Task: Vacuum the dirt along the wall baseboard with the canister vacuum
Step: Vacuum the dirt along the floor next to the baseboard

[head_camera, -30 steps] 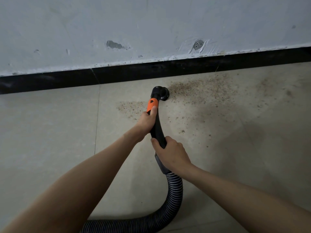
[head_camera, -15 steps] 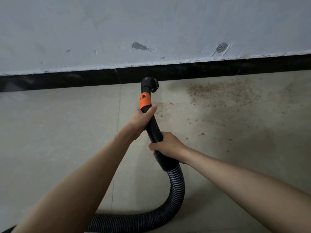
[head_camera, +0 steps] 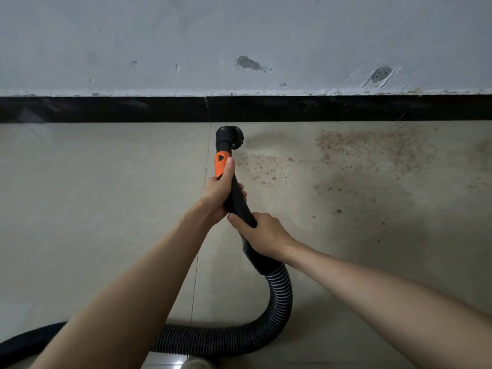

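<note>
round black brush nozzle [head_camera: 230, 137] on beige tiled floor [head_camera: 93, 209] just before black baseboard [head_camera: 106, 109], brown scattered dirt [head_camera: 367, 155] right of nozzle, ribbed black hose [head_camera: 279, 294] looping behind hands

Both hands gripped the black vacuum wand [head_camera: 237, 201]: the left hand [head_camera: 219, 194] farther up, thumb laid on the orange collar [head_camera: 221, 166], the right hand [head_camera: 263, 235] nearer. The brush nozzle [head_camera: 230, 137] sat just short of the black baseboard [head_camera: 106, 109]. Brown dirt [head_camera: 359, 150] speckled the floor [head_camera: 93, 195] to its right, and the ribbed hose [head_camera: 277, 302] looped near
</note>
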The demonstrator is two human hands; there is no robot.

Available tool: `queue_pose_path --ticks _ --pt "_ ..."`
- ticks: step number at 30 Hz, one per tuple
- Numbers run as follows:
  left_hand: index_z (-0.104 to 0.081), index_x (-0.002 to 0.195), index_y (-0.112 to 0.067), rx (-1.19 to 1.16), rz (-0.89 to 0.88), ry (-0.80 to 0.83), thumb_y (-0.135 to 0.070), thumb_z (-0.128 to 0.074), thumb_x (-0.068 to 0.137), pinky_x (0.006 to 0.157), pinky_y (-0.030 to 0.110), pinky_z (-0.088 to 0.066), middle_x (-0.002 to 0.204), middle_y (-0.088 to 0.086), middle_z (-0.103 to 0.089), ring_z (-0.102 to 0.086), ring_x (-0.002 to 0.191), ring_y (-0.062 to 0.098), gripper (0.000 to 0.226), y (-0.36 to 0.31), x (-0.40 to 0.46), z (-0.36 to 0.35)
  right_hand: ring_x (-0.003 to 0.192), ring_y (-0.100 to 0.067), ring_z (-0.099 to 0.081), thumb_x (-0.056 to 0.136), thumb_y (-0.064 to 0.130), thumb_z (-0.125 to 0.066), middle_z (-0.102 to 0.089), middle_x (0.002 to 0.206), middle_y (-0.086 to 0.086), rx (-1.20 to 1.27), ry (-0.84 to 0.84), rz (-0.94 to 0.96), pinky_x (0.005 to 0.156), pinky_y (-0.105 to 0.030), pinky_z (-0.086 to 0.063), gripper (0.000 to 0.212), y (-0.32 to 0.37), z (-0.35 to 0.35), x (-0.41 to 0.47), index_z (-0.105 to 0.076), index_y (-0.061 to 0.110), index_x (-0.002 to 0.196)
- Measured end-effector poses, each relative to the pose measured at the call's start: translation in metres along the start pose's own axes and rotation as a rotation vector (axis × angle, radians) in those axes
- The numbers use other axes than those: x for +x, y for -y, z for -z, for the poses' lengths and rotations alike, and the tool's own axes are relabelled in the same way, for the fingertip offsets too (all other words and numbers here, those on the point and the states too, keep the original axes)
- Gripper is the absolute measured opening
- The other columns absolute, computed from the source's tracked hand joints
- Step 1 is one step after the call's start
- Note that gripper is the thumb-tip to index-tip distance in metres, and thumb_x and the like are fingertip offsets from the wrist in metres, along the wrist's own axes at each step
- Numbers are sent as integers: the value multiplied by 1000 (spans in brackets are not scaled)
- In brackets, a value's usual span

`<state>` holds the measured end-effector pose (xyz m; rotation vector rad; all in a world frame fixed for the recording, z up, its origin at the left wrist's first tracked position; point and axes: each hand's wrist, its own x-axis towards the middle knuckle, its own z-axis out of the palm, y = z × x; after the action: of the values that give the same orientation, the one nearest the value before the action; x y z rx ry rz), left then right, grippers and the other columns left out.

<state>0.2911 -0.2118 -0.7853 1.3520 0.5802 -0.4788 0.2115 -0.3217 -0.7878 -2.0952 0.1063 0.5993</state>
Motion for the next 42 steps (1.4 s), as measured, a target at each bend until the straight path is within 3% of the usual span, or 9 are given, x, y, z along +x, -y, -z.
queue_pose_path --ticks 2,9,13,19,30,36,42 --pt "-47 96 -10 -33 -13 -20 -57 -51 89 55 30 -54 72 8 -54 -57 55 18 48 5 0 1 60 -10 -61 92 62 -43 -61 53 8 -11 0 -5 60 -24 -45 54 -1 -2 -1 -52 20 60" --pt "-52 94 -5 -92 -16 -113 -64 -42 89 45 25 -50 59 7 -54 -55 44 18 60 31 -5 8 73 -24 -68 92 63 -42 -71 74 -8 -57 60 -10 78 -40 -55 55 -6 -11 -12 -54 16 67" --pt "-50 96 -5 -158 21 -110 -64 -41 90 45 26 -49 55 6 -53 -54 43 19 60 44 -9 12 74 -26 -69 91 65 -42 -72 77 -11 -91 82 -19 79 -43 -56 58 -10 -15 -21 -57 12 73" --pt "-52 91 -5 -53 55 -38 -65 -37 91 50 29 -51 61 7 -55 -56 45 18 62 43 -13 -6 62 -20 -61 91 65 -40 -62 64 -1 -104 9 -64 61 -33 -48 56 -17 -11 -31 -50 17 65" --pt "-49 96 -8 38 91 140 -62 -42 91 53 29 -52 64 8 -53 -54 50 18 55 37 -14 -64 58 -18 -58 90 66 -43 -56 59 2 2 -105 -134 62 -34 -50 55 -42 25 -38 -47 17 62" --pt "-48 95 -10 70 119 210 -62 -40 91 53 29 -52 68 9 -52 -53 52 19 53 44 -18 -103 48 -10 -53 89 66 -43 -52 53 7 -5 -164 -173 51 -24 -42 55 -67 51 -49 -45 19 60" --pt "-48 92 -9 101 148 251 -61 -39 92 53 29 -52 71 10 -52 -54 55 20 53 48 -20 -142 56 -13 -57 89 66 -43 -56 61 3 8 -196 -215 54 -25 -43 54 -88 79 -57 -48 19 64"
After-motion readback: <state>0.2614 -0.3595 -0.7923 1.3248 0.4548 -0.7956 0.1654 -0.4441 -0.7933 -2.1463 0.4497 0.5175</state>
